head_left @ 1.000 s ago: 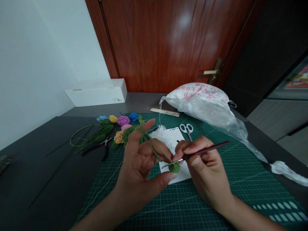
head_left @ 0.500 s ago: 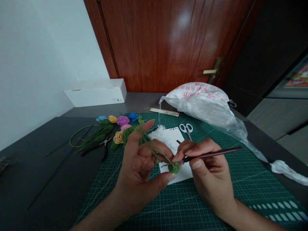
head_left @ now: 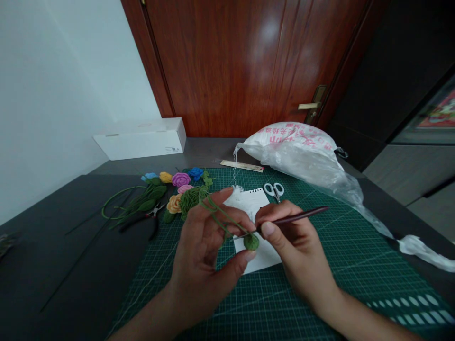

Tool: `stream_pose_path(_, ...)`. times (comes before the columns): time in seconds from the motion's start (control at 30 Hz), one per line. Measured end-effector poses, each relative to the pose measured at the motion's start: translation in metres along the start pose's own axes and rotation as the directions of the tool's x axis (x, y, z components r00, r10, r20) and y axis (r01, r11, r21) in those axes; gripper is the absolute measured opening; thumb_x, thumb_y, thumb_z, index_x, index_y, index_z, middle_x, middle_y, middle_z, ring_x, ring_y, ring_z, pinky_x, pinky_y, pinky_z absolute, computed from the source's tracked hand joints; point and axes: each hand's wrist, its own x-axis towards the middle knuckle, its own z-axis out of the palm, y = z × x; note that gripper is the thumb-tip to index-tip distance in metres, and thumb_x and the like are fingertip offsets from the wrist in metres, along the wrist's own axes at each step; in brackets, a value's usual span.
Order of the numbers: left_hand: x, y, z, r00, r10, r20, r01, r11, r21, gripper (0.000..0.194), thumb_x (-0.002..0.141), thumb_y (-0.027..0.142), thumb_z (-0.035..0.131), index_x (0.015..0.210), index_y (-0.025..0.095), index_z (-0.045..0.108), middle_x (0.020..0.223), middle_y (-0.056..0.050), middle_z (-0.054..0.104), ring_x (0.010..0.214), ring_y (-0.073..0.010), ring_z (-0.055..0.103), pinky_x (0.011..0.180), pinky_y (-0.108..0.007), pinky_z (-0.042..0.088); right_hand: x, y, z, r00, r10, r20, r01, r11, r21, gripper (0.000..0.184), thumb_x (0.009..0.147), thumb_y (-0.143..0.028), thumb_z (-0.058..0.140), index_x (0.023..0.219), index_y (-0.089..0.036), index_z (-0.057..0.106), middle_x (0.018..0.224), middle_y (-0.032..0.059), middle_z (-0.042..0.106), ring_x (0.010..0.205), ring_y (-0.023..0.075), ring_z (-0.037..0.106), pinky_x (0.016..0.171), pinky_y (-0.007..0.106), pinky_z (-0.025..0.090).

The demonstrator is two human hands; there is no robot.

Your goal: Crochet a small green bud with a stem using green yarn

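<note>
L hand (head_left: 202, 265) narrow on green yarn stem (head_left: 222, 213), crochet bud (head_left: 251, 242) at 6 o'clock of notepaper (head_left: 249, 201). R hand (head_left: 295, 246) grips crochet hook (head_left: 295, 217). Risk: hook slips, yarn snags if tension lost.

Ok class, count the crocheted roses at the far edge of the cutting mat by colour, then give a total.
Blue roses: 2
Yellow rose: 1
Purple rose: 1
Pink rose: 1
Peach rose: 1
Total: 6
</note>
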Motion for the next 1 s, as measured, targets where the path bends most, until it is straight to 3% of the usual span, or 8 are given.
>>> stream_pose_path(0.23, 0.006, -0.004, -0.003, 0.994, -0.101, 0.028, 0.103, 0.991, -0.088, 0.073, 0.080, 0.002, 0.076, 0.141, 0.029, 0.047, 0.092, -0.001, 0.071, 0.087, -0.0193, 0.070, 0.080, -0.037, 0.063, 0.015, 0.009, -0.011, 0.942, 0.241, 0.235, -0.272, 0.957, 0.106, 0.033, 0.092, -0.054, 0.068, 0.096, -0.021, 0.065, 0.075, -0.0023, 0.060, 0.060, 0.0105, 0.052, 0.057, 0.024, 0.046)
stream_pose_path(0.37, 0.010, -0.006, -0.007, 0.985, -0.171, -0.036, 0.169, 0.984, -0.058, 0.075, 0.079, 0.002, 0.078, 0.142, 0.025, 0.044, 0.092, -0.001, 0.072, 0.086, -0.0168, 0.070, 0.081, -0.033, 0.061, 0.052, 0.008, -0.061, 0.829, 0.402, 0.389, -0.297, 0.905, -0.303, 0.044, 0.097, -0.060, 0.054, 0.096, -0.017, 0.063, 0.076, 0.0020, 0.063, 0.061, 0.0127, 0.057, 0.056, 0.026, 0.046)
stream_pose_path(0.5, 0.011, -0.007, -0.009, 0.983, -0.157, -0.094, 0.157, 0.988, -0.015, 0.071, 0.077, 0.002, 0.079, 0.137, 0.024, 0.047, 0.092, -0.001, 0.073, 0.087, -0.0175, 0.070, 0.082, -0.034, 0.061, 0.071, 0.020, -0.095, 0.851, 0.513, 0.112, -0.092, 0.356, -0.930, 0.016, 0.091, -0.032, 0.068, 0.088, -0.016, 0.064, 0.082, 0.0079, 0.070, 0.071, 0.0191, 0.064, 0.064, 0.031, 0.047)
stream_pose_path(0.67, 0.011, -0.003, -0.009, 0.984, -0.084, -0.154, 0.095, 0.994, 0.059, 0.063, 0.074, 0.002, 0.082, 0.128, 0.021, 0.056, 0.089, -0.001, 0.074, 0.089, -0.0191, 0.072, 0.083, -0.034, 0.061, 0.059, 0.043, -0.087, 0.864, 0.499, 0.066, -0.061, 0.233, -0.970, 0.017, 0.077, -0.011, 0.075, 0.072, -0.018, 0.060, 0.083, 0.0121, 0.072, 0.076, 0.0264, 0.069, 0.068, 0.035, 0.047)
stream_pose_path(0.83, 0.011, -0.001, -0.011, 0.986, -0.103, -0.132, 0.101, 0.995, -0.019, 0.062, 0.078, 0.001, 0.079, 0.130, 0.024, 0.055, 0.093, -0.001, 0.075, 0.088, -0.0182, 0.071, 0.080, -0.033, 0.062, 0.067, 0.023, -0.085, 0.897, 0.441, 0.043, -0.133, 0.362, -0.923, 0.022, 0.094, -0.024, 0.060, 0.074, -0.021, 0.051, 0.068, 0.0060, 0.070, 0.053, 0.0161, 0.062, 0.052, 0.028, 0.043)
stream_pose_path(0.87, 0.011, -0.001, -0.011, 0.986, -0.110, -0.125, 0.106, 0.994, -0.041, 0.061, 0.079, 0.002, 0.078, 0.130, 0.024, 0.054, 0.093, -0.001, 0.075, 0.087, -0.0180, 0.071, 0.079, -0.033, 0.062, 0.068, 0.013, -0.084, 0.914, 0.401, 0.057, -0.144, 0.455, -0.879, 0.023, 0.101, -0.032, 0.052, 0.079, -0.022, 0.050, 0.068, 0.0032, 0.069, 0.048, 0.0130, 0.058, 0.048, 0.026, 0.041)
stream_pose_path(0.93, 0.010, -0.002, -0.011, 0.987, -0.117, -0.112, 0.109, 0.991, -0.071, 0.060, 0.079, 0.002, 0.078, 0.130, 0.024, 0.054, 0.093, -0.001, 0.075, 0.086, -0.0174, 0.071, 0.077, -0.031, 0.063, 0.064, -0.006, -0.077, 0.980, 0.185, 0.068, -0.139, 0.895, -0.424, 0.029, 0.095, -0.043, 0.065, 0.082, -0.024, 0.047, 0.068, -0.0015, 0.067, 0.043, 0.0097, 0.052, 0.039, 0.022, 0.034)
stream_pose_path(1.0, 0.010, -0.002, -0.009, 0.988, -0.112, -0.104, 0.105, 0.992, -0.072, 0.060, 0.079, 0.002, 0.079, 0.129, 0.024, 0.055, 0.091, -0.001, 0.075, 0.085, -0.0167, 0.071, 0.075, -0.029, 0.062, 0.054, -0.021, -0.064, 0.992, 0.087, 0.090, -0.080, 0.993, -0.083, 0.031, 0.087, -0.041, 0.078, 0.095, -0.026, 0.052, 0.076, -0.0029, 0.070, 0.043, 0.0079, 0.053, 0.035, 0.019, 0.030)
